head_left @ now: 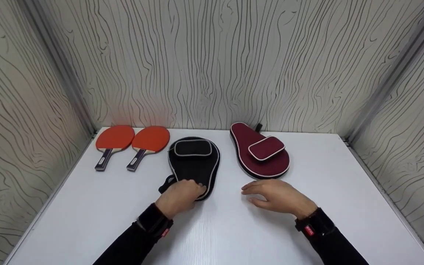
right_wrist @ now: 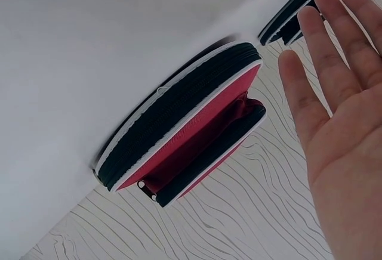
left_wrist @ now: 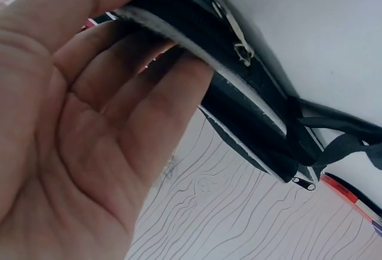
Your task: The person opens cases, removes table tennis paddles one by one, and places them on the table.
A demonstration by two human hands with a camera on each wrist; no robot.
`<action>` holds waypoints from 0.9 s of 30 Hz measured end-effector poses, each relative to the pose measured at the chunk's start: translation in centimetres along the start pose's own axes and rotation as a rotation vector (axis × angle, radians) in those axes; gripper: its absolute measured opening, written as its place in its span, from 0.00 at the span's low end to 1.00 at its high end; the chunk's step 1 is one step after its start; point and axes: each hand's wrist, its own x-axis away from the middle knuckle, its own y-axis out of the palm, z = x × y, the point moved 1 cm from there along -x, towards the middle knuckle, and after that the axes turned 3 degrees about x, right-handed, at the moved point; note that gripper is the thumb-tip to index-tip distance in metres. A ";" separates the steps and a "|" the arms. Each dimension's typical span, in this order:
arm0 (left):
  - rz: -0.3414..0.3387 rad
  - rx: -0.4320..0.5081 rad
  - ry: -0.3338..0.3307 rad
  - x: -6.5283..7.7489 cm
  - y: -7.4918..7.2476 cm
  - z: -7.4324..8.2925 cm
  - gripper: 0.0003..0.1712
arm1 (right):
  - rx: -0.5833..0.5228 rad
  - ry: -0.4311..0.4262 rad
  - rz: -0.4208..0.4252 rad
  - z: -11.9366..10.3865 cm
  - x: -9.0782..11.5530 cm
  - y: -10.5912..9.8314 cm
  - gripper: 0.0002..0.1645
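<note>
A black table tennis paddle case (head_left: 191, 165) with white piping and a small pocket lies in the middle of the table, its narrow end toward me. My left hand (head_left: 182, 195) grips that narrow end; the left wrist view shows thumb and fingers (left_wrist: 170, 102) around its edge, near a zipper pull (left_wrist: 230, 27). Over the table to the right, my right hand (head_left: 276, 195) holds nothing, its fingers relaxed. Just beyond it lies a maroon paddle case (head_left: 271, 165), wide end toward me. In the right wrist view this maroon case (right_wrist: 197, 135) shows its zippered side and pocket.
Two table tennis paddles (head_left: 115, 138) with orange-red faces lie side by side at the back left, handles toward me. A black strap (head_left: 167, 182) loops out from the black case's left side. Wood-grain patterned panels (head_left: 212, 66) enclose the white table (head_left: 329, 165) at the back and sides.
</note>
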 end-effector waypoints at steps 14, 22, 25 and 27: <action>0.011 0.064 -0.092 -0.1 1.9 -3.9 0.23 | -0.015 0.002 -0.003 0.0 -0.1 0.1 0.17; 0.002 0.106 -0.085 -0.5 2.4 -5.8 0.25 | 0.035 0.010 0.018 0.4 -0.1 0.1 0.19; 0.016 0.091 -0.072 -0.5 2.4 -6.2 0.24 | 0.091 0.022 0.111 0.9 -0.1 -0.2 0.23; 0.018 0.093 -0.074 -0.6 2.4 -6.5 0.24 | 0.107 0.055 0.187 1.4 -0.1 -0.5 0.28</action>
